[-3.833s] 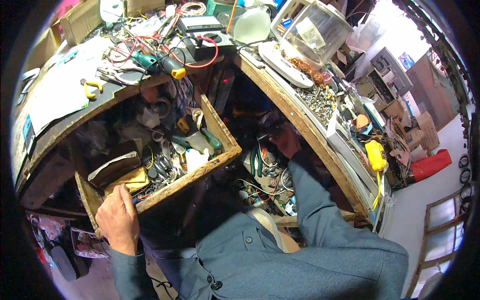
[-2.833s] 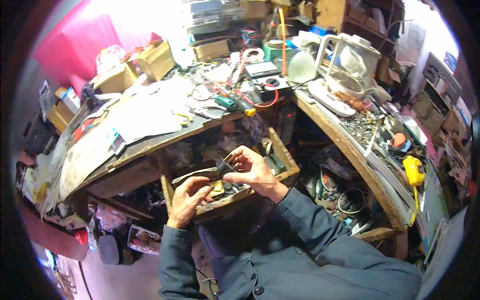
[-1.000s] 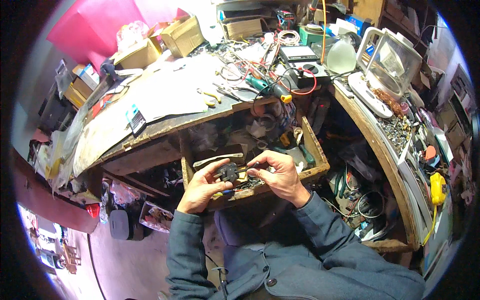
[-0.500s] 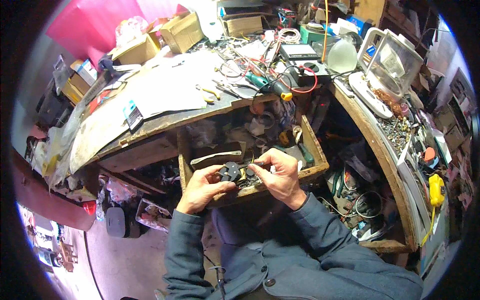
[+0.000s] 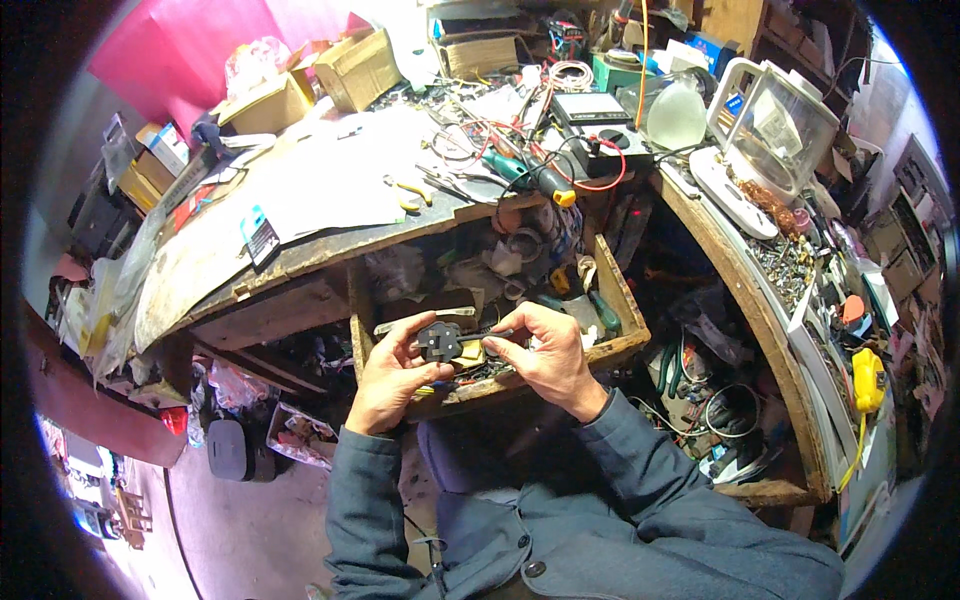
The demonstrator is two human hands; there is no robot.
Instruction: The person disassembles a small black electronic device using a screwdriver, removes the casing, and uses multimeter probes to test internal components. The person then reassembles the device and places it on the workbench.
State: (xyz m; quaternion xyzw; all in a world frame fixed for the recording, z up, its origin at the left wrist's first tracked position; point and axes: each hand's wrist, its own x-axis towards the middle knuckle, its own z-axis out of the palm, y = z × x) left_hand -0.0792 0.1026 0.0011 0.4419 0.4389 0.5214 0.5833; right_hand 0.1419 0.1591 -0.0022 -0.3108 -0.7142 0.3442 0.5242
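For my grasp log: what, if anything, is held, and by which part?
The left hand holds a small black part by its edge; the right hand pinches a slim rod by its right end.

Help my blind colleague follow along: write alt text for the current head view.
The left hand holds a small black part while the right hand points a thin tool at it, above an open wooden drawer. Beyond, a cluttered workbench bears red wire and a yellow-handled tool.

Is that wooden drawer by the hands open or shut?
Open. The wooden drawer juts out past the edge of the workbench, and you can see a green-handled tool inside.
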